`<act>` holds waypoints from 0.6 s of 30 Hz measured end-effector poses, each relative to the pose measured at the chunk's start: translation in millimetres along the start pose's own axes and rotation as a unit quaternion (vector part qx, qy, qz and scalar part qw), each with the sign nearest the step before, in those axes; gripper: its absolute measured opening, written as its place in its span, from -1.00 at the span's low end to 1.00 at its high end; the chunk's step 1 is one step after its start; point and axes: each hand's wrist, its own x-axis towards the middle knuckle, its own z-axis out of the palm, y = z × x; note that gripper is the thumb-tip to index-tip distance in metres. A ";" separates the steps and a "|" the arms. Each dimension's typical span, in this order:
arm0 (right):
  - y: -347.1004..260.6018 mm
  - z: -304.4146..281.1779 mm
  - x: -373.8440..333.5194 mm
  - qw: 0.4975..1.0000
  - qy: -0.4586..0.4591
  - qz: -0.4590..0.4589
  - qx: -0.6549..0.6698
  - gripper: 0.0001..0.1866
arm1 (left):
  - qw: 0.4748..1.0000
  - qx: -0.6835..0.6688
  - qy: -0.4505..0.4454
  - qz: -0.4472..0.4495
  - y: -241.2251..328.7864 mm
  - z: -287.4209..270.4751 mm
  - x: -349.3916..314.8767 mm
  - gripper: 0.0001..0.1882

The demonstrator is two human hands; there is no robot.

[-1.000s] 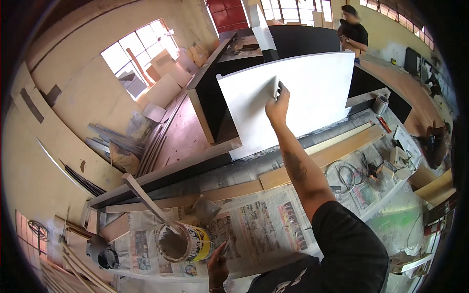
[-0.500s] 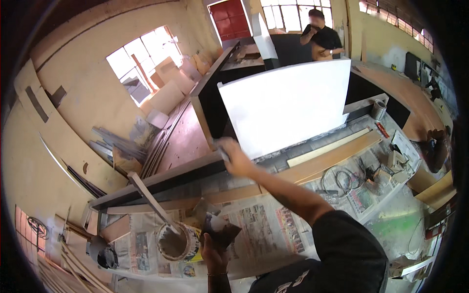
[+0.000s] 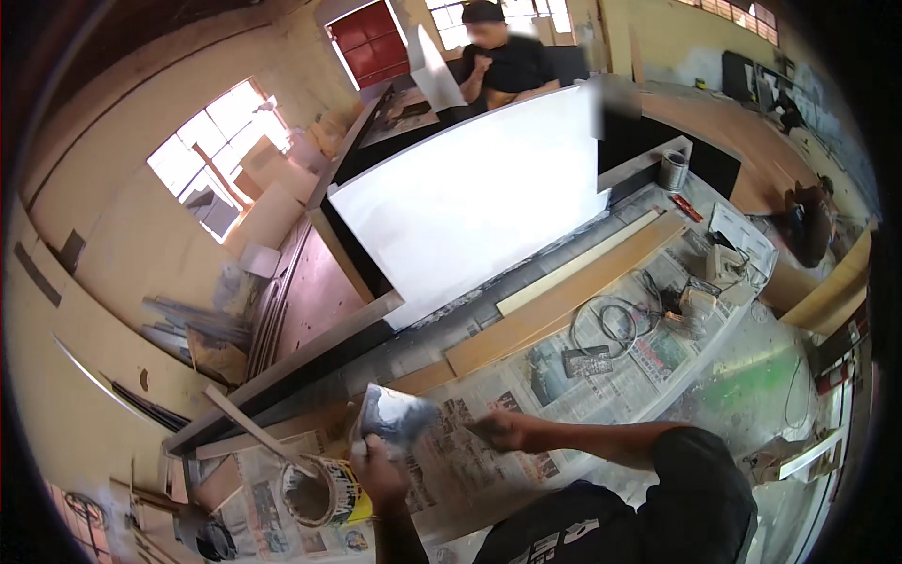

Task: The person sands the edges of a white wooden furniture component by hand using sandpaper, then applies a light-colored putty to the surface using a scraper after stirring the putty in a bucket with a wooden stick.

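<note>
My left hand (image 3: 381, 475) grips a flat metal plate (image 3: 395, 414), tilted, its upper face shiny and smeared with pale paste. To its right and apart from it, my right hand (image 3: 515, 430) closes round a flat dark scraper (image 3: 483, 432), blurred by motion. A bucket of grey paste (image 3: 310, 493) stands just left of my left hand, with a wooden stick (image 3: 254, 428) leaning out of it. Beyond both hands rises a large white panel (image 3: 479, 202), upright within a dark frame.
Newspaper (image 3: 470, 461) covers the bench. Wooden boards (image 3: 573, 291), a coiled cable (image 3: 615, 320), a tin can (image 3: 673, 169) and a red-handled tool (image 3: 687, 208) lie or stand on it. Behind the panel stands another person (image 3: 512, 66). Strips of material (image 3: 202, 324) lean by the left wall.
My right hand has come down from the panel's left edge toward the plate. My left hand has raised and tilted the plate. The view has turned right, and the other person's head is lowered.
</note>
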 end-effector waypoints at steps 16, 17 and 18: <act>30.8 -297.2 101.6 0.776 0.605 -0.143 0.107 -0.66 | 0.942 0.247 -0.221 0.052 -12.4 14.2 -38.9 -0.52; 39.9 -317.7 118.6 0.755 0.640 -0.126 0.067 -0.62 | 0.941 0.249 -0.221 0.052 -15.9 11.6 -48.8 -0.52; 39.1 -325.0 135.7 0.758 0.636 -0.128 0.073 -0.62 | 0.950 0.234 -0.203 0.033 -21.5 4.4 -60.2 -0.52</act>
